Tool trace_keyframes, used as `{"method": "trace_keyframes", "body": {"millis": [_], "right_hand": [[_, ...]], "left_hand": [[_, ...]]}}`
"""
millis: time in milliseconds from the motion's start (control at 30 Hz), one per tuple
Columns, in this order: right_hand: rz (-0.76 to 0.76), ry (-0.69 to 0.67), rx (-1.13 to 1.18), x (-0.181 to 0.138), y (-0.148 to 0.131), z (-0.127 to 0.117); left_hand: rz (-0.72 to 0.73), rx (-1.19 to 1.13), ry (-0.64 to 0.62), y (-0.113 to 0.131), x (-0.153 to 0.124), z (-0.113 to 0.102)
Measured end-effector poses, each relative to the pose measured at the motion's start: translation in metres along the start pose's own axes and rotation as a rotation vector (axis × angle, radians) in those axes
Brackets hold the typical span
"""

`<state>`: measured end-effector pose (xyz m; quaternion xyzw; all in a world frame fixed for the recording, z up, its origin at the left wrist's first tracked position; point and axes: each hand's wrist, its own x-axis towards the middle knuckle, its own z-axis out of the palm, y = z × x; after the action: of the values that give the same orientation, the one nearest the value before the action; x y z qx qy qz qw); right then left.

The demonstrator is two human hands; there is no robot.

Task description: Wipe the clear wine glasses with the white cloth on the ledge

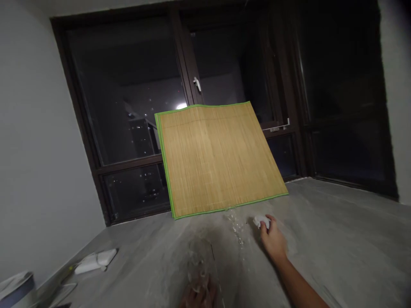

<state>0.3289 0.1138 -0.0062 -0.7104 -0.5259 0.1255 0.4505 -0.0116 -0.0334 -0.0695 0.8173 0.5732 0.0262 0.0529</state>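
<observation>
My right hand (273,239) is closed on a white crumpled wad (261,221), tissue or cloth, just above the grey ledge. At the bottom edge, my left hand (201,295) is partly cut off and blurred, its fingers bunched at crinkled clear plastic film (196,267). The film is hard to make out against the grey surface; shiny creases also run up between the hands. Beyond them a woven bamboo mat (221,160) with green edging stands folded, leaning on the window with its lower edge on the ledge.
A white folded item (96,261) with a cord lies at the left. In the lower left corner stands a round container (16,286). Dark-framed windows (128,98) close off the back, with a white handle (197,84). A pale wall (38,128) rises at left.
</observation>
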Motion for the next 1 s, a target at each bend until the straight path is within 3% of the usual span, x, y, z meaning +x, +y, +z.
{"method": "trace_keyframes", "body": {"millis": [67,167,367,500,833,1000], "right_hand": [[-0.005,-0.006,0.012,0.001,0.003,0.002],[-0.007,-0.023,0.022,0.002,0.005,0.003],[-0.023,-0.023,0.034,0.004,0.003,0.003],[-0.017,-0.045,0.005,0.004,0.003,0.003],[-0.020,-0.071,-0.055,0.004,0.001,0.001],[-0.020,-0.076,-0.051,0.003,0.001,-0.001]], "left_hand": [[-0.075,-0.002,-0.119,-0.025,0.005,-0.019],[-0.108,0.029,-0.128,-0.053,0.010,-0.052],[-0.224,0.082,-0.096,-0.062,0.019,-0.102],[-0.203,0.047,-0.072,-0.065,0.020,-0.107],[-0.133,0.033,-0.048,-0.103,-0.004,-0.092],[-0.099,0.014,-0.034,-0.104,-0.019,-0.094]]}}
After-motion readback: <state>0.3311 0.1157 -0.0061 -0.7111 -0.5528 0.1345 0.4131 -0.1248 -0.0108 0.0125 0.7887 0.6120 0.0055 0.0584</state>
